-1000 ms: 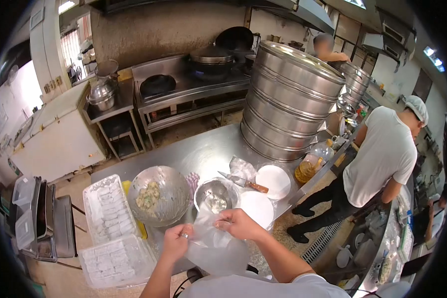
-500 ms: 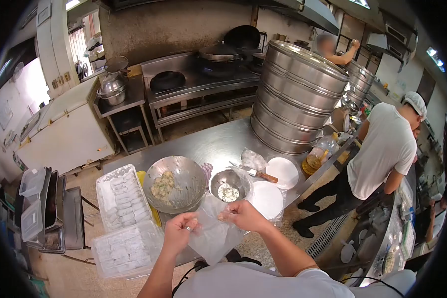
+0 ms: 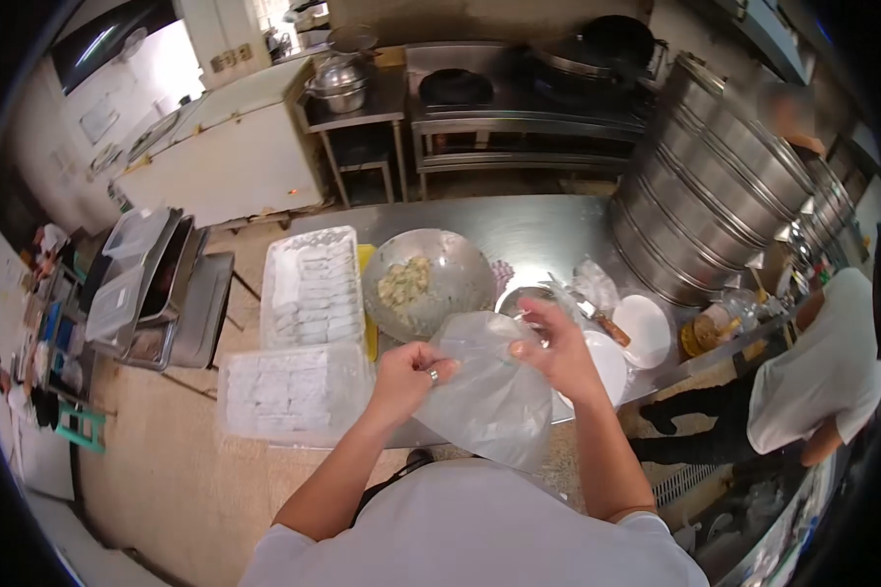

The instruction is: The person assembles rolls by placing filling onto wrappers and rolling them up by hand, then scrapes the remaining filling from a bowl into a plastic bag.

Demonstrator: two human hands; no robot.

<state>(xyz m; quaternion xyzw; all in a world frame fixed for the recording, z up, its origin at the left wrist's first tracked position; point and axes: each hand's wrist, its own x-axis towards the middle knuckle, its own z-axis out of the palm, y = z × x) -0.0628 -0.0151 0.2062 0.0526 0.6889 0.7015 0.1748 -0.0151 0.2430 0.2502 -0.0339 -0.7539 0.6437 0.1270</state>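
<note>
A clear plastic bag (image 3: 489, 391) hangs between my two hands over the table's near edge. My left hand (image 3: 409, 382), with a ring on one finger, pinches the bag's left edge. At the bag's upper right side is my right hand (image 3: 563, 357), its thumb against the plastic and its index finger raised apart from it; the other fingers are partly hidden. Just beyond the bag stands a large metal bowl (image 3: 465, 264) with a pale, green-flecked filling (image 3: 403, 284) inside. A smaller metal bowl (image 3: 519, 295) is partly covered by my right hand and the bag.
White trays of pale rolled pieces (image 3: 318, 284) (image 3: 289, 391) lie to the left. Round white stacks (image 3: 646, 331), a brown-handled knife (image 3: 612, 328) and an oil bottle (image 3: 710, 328) are at right. Tall steel steamers (image 3: 705, 186) rise behind. A person in white (image 3: 817, 362) stands at right.
My view has turned left and down. The bag is spread wider between my hands, and my right hand's thumb and index finger have moved apart.
</note>
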